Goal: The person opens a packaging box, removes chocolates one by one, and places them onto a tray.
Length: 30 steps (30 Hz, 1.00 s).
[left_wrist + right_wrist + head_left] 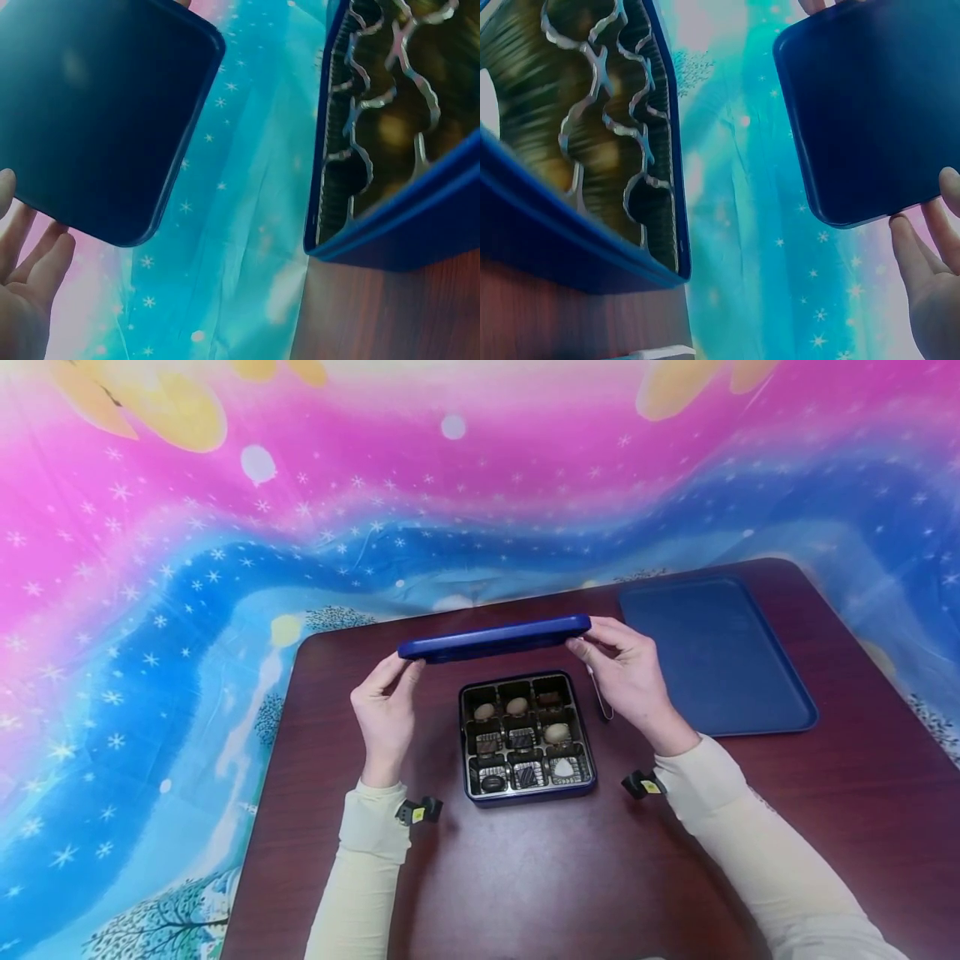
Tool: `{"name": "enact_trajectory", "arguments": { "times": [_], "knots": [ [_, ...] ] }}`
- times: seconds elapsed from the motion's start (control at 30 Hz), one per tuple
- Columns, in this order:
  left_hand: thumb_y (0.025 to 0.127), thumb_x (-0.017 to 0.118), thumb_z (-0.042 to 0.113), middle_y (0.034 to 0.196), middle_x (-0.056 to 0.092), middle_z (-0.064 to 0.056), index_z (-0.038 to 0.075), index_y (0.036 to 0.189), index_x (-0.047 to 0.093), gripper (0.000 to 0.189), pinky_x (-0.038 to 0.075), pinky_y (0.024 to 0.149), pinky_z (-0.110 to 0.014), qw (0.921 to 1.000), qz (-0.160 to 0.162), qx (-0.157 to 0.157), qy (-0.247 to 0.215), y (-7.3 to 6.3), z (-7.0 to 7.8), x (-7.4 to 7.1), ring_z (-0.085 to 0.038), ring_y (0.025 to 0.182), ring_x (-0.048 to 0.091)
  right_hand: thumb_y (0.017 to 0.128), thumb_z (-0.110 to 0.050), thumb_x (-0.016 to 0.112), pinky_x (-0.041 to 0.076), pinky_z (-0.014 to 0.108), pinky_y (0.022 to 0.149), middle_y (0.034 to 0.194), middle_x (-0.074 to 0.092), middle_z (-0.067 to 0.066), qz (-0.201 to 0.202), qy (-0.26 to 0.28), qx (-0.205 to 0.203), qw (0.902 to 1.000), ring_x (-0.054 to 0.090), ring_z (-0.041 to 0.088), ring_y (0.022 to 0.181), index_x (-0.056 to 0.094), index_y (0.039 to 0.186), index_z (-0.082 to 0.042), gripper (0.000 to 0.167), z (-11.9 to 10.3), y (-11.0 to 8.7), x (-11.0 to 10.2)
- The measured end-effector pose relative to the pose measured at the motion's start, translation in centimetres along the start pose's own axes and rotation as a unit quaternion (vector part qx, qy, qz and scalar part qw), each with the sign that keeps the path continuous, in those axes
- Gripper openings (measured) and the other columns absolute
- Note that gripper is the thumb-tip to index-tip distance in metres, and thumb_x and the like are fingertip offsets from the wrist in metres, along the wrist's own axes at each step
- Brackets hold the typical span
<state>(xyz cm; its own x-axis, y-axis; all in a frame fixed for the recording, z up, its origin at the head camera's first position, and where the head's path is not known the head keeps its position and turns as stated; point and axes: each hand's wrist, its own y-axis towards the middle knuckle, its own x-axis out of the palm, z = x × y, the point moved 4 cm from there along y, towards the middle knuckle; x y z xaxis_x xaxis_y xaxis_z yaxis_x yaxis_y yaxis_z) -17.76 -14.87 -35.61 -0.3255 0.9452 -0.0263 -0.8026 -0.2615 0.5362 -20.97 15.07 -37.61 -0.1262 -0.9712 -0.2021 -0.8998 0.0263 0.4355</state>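
Note:
A dark blue square lid (495,639) is held up, tilted, above and behind an uncovered blue box of chocolates (528,797). My left hand (386,710) pinches the lid's left edge between thumb and fingers. At the opposite edge, my right hand (626,677) grips it the same way. The underside of the lid (105,112) fills much of the left wrist view. Inside the box is a divided tray with several dark, brown and pale chocolates (557,732), one per compartment. Both wrist views show the box's wall (577,240) close up and apart from the lid.
To the right lies a blue tray (720,652) on the dark red wooden table (525,885). A thin metal utensil (602,697), partly hidden by my right hand, rests between box and tray. A colourful cloth (337,485) hangs behind the table.

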Motion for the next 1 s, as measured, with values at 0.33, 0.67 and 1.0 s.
{"name": "enact_trajectory", "arguments": {
  "times": [0.33, 0.67, 1.0],
  "knots": [
    [0.086, 0.074, -0.01, 0.104, 0.076, -0.008, -0.011, 0.109, 0.073, 0.023, 0.057, 0.082, -0.024, 0.9987, 0.025, -0.033, -0.03, 0.2, -0.5, -0.4, -0.01, 0.095, 0.072, 0.09, -0.01, 0.078, 0.037, 0.022, 0.043, 0.102, 0.073, -0.007, 0.025, 0.046, 0.025, 0.9983, 0.047, 0.014, 0.05, 0.079, 0.113, -0.013, 0.024, 0.3, 0.1, 0.3],
    [0.086, 0.075, -0.007, 0.101, 0.077, -0.005, -0.005, 0.11, 0.075, 0.024, 0.06, 0.08, -0.027, 0.997, 0.024, -0.054, -0.049, 0.2, -2.8, -0.8, -0.012, 0.088, 0.074, 0.089, -0.012, 0.079, 0.039, 0.02, 0.044, 0.1, 0.074, -0.008, 0.037, 0.064, 0.035, 0.9967, 0.049, 0.02, 0.05, 0.079, 0.111, -0.007, 0.022, 0.6, 0.2, 0.2],
    [0.087, 0.076, -0.005, 0.105, 0.071, -0.028, -0.009, 0.114, 0.071, 0.028, 0.061, 0.076, -0.033, 0.9931, 0.008, -0.076, -0.089, 0.2, -2.9, -0.7, -0.016, 0.083, 0.075, 0.091, -0.014, 0.077, 0.044, 0.02, 0.049, 0.107, 0.074, -0.003, 0.023, 0.038, 0.044, 0.998, 0.055, 0.016, 0.055, 0.077, 0.115, -0.005, 0.026, 0.8, 0.1, 0.1]
  ]
}}
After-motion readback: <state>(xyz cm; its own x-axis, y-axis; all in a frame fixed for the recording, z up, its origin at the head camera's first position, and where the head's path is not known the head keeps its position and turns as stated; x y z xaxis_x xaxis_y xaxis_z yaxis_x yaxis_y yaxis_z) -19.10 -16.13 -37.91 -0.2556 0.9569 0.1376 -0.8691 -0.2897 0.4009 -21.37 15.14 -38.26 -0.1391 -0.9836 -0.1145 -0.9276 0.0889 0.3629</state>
